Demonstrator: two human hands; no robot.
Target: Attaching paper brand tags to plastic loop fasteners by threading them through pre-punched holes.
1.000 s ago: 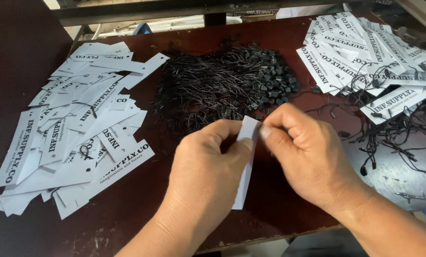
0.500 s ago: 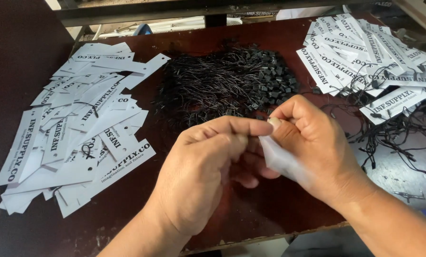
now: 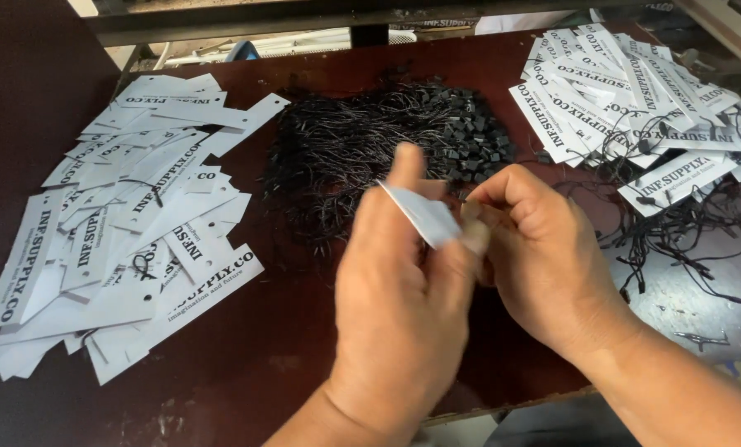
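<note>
My left hand (image 3: 399, 306) and my right hand (image 3: 540, 252) meet over the middle of a dark red-brown table (image 3: 246, 364). Between their fingertips they pinch one white paper tag (image 3: 424, 215), held tilted above the table. Whether a black string is also in my right fingers is hidden. Just behind the hands lies a heap of black string loops with small black plastic ends (image 3: 370, 145).
A spread pile of white printed tags (image 3: 130, 240) covers the left of the table. A second pile of white tags with black strings attached (image 3: 635, 108) lies at the right, with loose strings (image 3: 685, 240) trailing toward the table's front edge.
The tag hung down from both hands a second ago; now it is lifted and tilted, and my left hand has turned so its back faces me.
</note>
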